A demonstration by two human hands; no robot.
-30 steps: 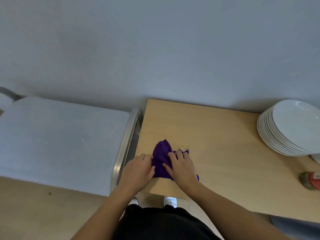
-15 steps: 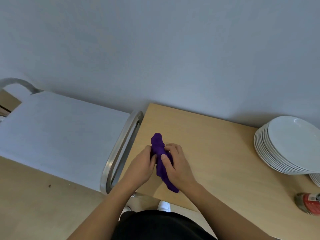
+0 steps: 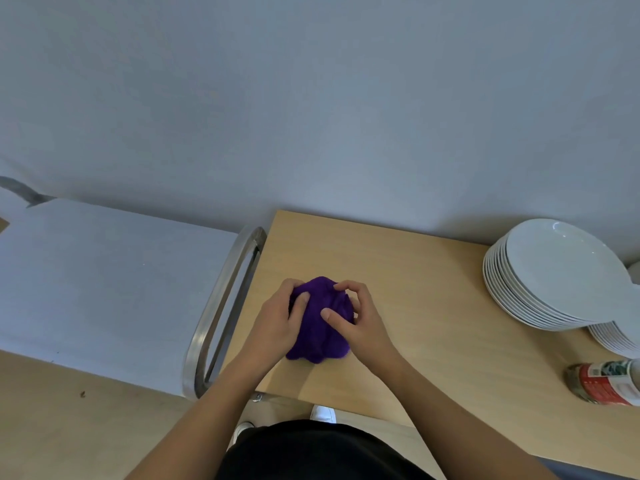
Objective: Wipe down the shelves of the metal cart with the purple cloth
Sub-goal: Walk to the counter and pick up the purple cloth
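The purple cloth [image 3: 320, 336] is bunched into a lump above the left part of the wooden table [image 3: 415, 292]. My left hand [image 3: 277, 323] grips its left side and my right hand [image 3: 356, 320] pinches its right side and top. Both hands hold the cloth together. The metal cart [image 3: 104, 289] stands to the left of the table, its flat grey top shelf facing me and its curved steel handle [image 3: 221, 313] next to the table's edge. Lower shelves of the cart are hidden.
A stack of white plates [image 3: 554, 278] sits at the table's right end, with a second smaller stack [image 3: 616, 337] behind it. A red-labelled bottle [image 3: 606, 382] lies on its side near the right edge. A grey wall runs behind everything. My shoes [image 3: 323, 414] show below the table.
The cloth lay spread under both hands on the table a second ago. Both hands then gathered it up, and now it is a rounded lump held between them.
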